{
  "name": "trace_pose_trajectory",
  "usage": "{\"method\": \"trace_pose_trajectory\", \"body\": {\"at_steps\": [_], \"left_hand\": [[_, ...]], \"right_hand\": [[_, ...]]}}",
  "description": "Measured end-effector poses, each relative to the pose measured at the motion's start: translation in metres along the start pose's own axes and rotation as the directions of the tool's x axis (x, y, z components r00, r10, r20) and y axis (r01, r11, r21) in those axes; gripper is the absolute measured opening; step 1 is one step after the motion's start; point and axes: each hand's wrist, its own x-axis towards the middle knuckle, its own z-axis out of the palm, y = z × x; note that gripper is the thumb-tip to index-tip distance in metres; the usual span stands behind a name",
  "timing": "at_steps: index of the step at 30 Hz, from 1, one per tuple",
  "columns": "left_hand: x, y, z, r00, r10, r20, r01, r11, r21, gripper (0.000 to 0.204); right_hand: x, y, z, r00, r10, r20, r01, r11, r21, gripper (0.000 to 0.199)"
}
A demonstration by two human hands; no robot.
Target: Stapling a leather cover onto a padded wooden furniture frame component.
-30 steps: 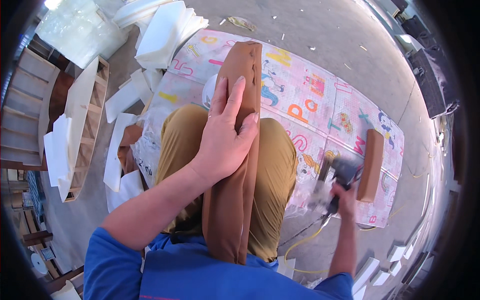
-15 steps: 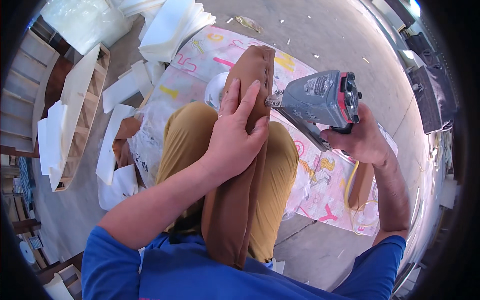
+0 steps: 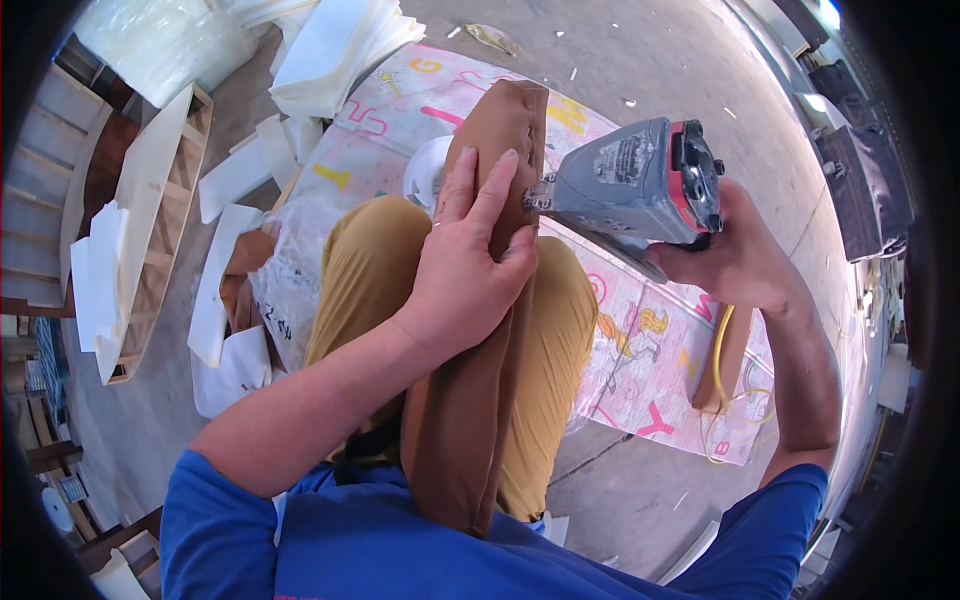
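Observation:
A long, brown fabric-covered padded piece lies lengthwise over my lap, its narrow far end pointing away from me. My left hand holds it near the far end, index and middle fingers apart on the fabric, thumb at the right edge. My right hand is closed around the handle of a grey and red staple gun. The gun's nose touches or nearly touches the piece's right edge, just beyond my left thumb. Puckered fabric runs along that edge above the nose. Where my right fingers wrap the handle is partly hidden.
Beneath my knees lies a printed pink-and-white sheet. A yellow hose runs by another brown piece at right. White foam sheets and a wooden frame stand left. A white round object sits behind the padded piece.
The staple gun's nose has moved slightly nearer me along the edge, and its body has tilted. My right forearm has swung outward. My left hand keeps its place on the piece.

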Motion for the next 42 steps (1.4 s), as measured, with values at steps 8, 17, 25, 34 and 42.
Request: {"method": "trace_pose_trajectory", "body": {"at_steps": [8,17,25,34,42], "left_hand": [[0.0,-0.003,0.001,1.0,-0.006,0.001,0.005,1.0,0.023,0.074],[0.005,-0.006,-0.003,1.0,0.005,0.014,-0.006,0.998,0.068,0.079],[-0.002,-0.007,0.01,0.998,0.056,-0.031,-0.055,0.997,0.054,0.078],[-0.031,0.05,0.034,0.937,0.348,-0.004,-0.34,0.919,0.198,0.044],[-0.036,0.068,0.066,0.838,0.5,0.218,-0.406,0.839,-0.364,0.018]], "right_hand": [[0.011,-0.005,-0.001,0.996,0.051,0.074,-0.047,0.998,-0.047,0.03],[0.012,-0.016,-0.008,0.994,0.099,0.052,-0.097,0.994,-0.041,0.026],[-0.076,0.233,0.051,0.732,0.148,-0.665,-0.413,0.873,-0.26,0.038],[-0.247,0.391,0.294,0.462,0.711,-0.53,-0.791,0.601,0.117,0.048],[-0.15,0.153,0.186,0.757,0.451,-0.473,0.056,0.676,0.735,0.044]]}}
